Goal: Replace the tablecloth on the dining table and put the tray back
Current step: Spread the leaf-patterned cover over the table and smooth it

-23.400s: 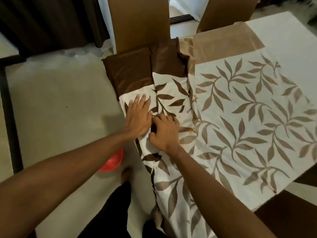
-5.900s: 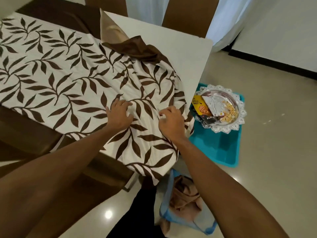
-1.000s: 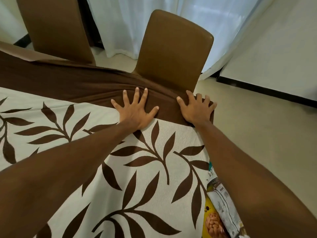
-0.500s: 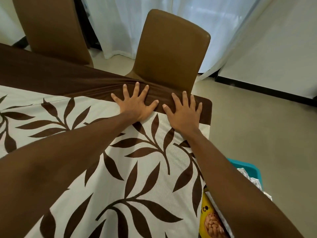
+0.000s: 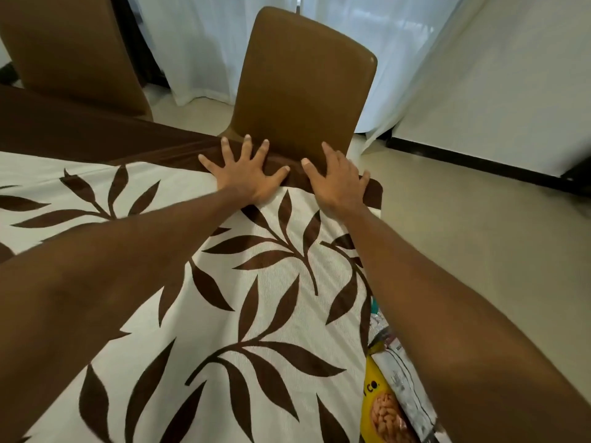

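Note:
The cream tablecloth with brown leaves and a dark brown border lies spread over the dining table. My left hand presses flat on the brown border at the far edge, fingers spread. My right hand lies beside it near the far right corner, fingers reaching over the table edge where the cloth hangs; I cannot see whether they hold the cloth. The tray is hidden under my right arm; only snack packets that lie on it show at the lower right.
A brown chair stands pushed close to the table's far edge, right behind my hands. A second brown chair stands at the upper left. White curtains hang behind. Beige floor lies to the right.
My right hand has slid right and forward toward the far right corner of the cloth. My left hand has stayed pressed on the brown border. The view has moved slightly closer.

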`<move>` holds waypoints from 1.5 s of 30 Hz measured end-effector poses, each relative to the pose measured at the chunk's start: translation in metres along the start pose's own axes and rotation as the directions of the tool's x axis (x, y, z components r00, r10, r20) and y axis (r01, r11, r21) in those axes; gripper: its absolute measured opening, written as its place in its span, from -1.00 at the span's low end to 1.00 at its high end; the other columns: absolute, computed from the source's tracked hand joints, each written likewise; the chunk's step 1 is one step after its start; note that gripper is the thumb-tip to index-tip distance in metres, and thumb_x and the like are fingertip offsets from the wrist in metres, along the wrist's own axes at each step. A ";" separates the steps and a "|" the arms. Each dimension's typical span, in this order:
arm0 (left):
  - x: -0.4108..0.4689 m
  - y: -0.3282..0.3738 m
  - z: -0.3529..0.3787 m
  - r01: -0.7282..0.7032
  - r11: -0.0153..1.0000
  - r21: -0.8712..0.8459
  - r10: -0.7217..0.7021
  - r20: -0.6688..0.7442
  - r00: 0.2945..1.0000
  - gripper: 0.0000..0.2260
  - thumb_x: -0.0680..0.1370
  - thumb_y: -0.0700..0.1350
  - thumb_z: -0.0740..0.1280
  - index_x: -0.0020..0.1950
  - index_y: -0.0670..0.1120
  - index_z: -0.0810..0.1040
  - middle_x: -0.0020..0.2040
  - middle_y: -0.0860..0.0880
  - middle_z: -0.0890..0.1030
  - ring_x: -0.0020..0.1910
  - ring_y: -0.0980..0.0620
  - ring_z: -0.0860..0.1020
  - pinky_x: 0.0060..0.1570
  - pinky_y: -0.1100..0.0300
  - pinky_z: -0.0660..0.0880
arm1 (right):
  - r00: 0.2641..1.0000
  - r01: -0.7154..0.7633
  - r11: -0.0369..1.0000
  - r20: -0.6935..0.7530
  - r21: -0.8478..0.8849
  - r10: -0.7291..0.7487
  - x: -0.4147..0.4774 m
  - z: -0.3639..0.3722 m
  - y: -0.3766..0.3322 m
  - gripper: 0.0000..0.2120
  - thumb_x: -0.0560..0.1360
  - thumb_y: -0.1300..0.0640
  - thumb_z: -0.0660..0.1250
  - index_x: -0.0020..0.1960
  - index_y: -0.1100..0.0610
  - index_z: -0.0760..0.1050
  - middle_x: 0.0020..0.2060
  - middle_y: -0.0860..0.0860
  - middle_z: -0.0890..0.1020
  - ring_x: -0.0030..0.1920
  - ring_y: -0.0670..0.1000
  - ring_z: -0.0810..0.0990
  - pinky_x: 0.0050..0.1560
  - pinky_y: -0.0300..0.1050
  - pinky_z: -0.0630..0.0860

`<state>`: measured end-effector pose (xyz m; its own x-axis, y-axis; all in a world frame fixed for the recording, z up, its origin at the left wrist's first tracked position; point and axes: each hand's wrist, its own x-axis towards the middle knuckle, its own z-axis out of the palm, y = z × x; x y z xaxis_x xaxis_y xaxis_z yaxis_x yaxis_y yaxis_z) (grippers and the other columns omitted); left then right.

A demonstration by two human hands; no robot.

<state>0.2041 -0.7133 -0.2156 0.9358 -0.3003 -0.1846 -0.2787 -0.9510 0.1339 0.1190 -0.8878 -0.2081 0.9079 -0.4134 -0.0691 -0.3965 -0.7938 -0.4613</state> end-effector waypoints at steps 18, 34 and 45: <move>-0.218 -0.008 0.034 -0.314 0.941 -0.126 0.303 -0.103 0.947 -0.46 0.62 0.31 0.07 0.55 0.13 0.30 0.61 0.01 0.19 0.61 -0.08 0.07 0.50 -0.35 -0.09 | 0.999 0.003 0.995 0.038 -0.098 0.001 -0.132 -0.025 0.033 -0.41 0.67 -0.24 0.09 0.63 -0.02 0.16 0.62 0.11 0.18 0.62 0.17 0.11 0.58 0.26 0.05; -0.501 -0.112 0.079 -0.142 0.989 -0.050 0.139 -0.069 0.988 -0.42 0.62 0.31 -0.09 0.62 0.15 0.10 0.65 -0.01 0.04 0.63 -0.09 -0.05 0.48 -0.34 -0.18 | 0.980 0.178 0.980 0.112 -0.091 -0.167 -0.479 0.043 -0.032 -0.41 0.64 -0.24 0.12 0.61 -0.05 0.19 0.65 0.11 0.07 0.64 0.16 -0.03 0.59 0.27 -0.11; -0.607 -0.154 0.089 -0.146 0.989 -0.029 0.147 0.012 0.989 -0.44 0.65 0.30 -0.12 0.63 0.19 -0.07 0.65 0.03 -0.13 0.61 0.00 -0.23 0.50 -0.22 -0.28 | 0.999 -0.037 0.996 0.013 -0.079 0.038 -0.629 0.074 -0.037 -0.40 0.62 -0.27 0.13 0.60 -0.06 0.23 0.64 0.11 0.10 0.65 0.14 -0.03 0.55 0.27 -0.23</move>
<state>-0.3403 -0.3914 -0.2107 0.8820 -0.4374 -0.1750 -0.4063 -0.8943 0.1874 -0.4277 -0.5656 -0.2132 0.8937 -0.4378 -0.0982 -0.4395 -0.8104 -0.3873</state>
